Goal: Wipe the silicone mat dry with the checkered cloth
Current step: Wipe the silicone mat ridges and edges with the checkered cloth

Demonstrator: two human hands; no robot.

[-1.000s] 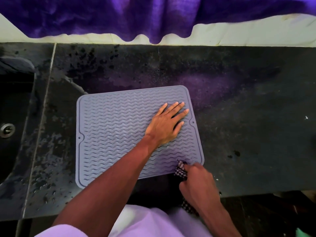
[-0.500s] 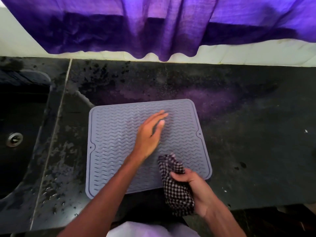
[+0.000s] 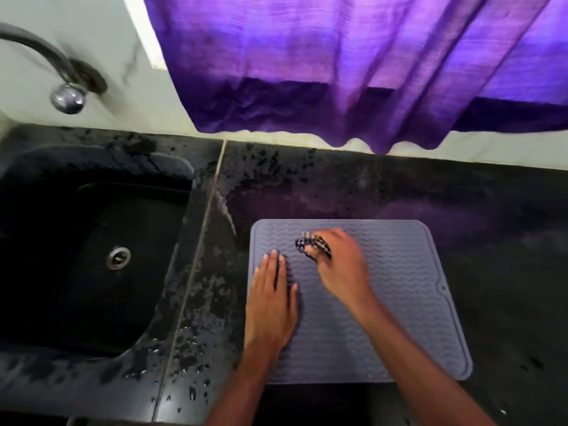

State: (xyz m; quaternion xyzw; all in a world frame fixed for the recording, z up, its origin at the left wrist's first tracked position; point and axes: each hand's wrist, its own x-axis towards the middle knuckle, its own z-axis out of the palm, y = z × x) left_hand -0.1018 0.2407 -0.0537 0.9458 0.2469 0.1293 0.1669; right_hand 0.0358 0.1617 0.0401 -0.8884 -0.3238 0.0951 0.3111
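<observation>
our right hand (image 3: pixel 339 265) squeezed the checkered cloth (image 3: pixel 312 245) on the silicone mat (image 3: pixel 399 302) near its far left corner. our left hand (image 3: pixel 272 302) lay flat, fingers straight, on the mat's left edge.

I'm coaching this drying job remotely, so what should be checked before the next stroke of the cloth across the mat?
1. Checkered cloth in the grip of the right hand: ok, bunched under the fingers.
2. Left hand steadying the silicone mat: ok, flat near its left edge.
3. Mat lying flat on the countertop: ok.
4. Rest of the mat free for the stroke: ok, nothing lies on its right half.
5. Mat surface dry: cannot tell, the view is blurred.
6. Countertop beside the mat dry: not ok, droplets lie between mat and sink.
</observation>
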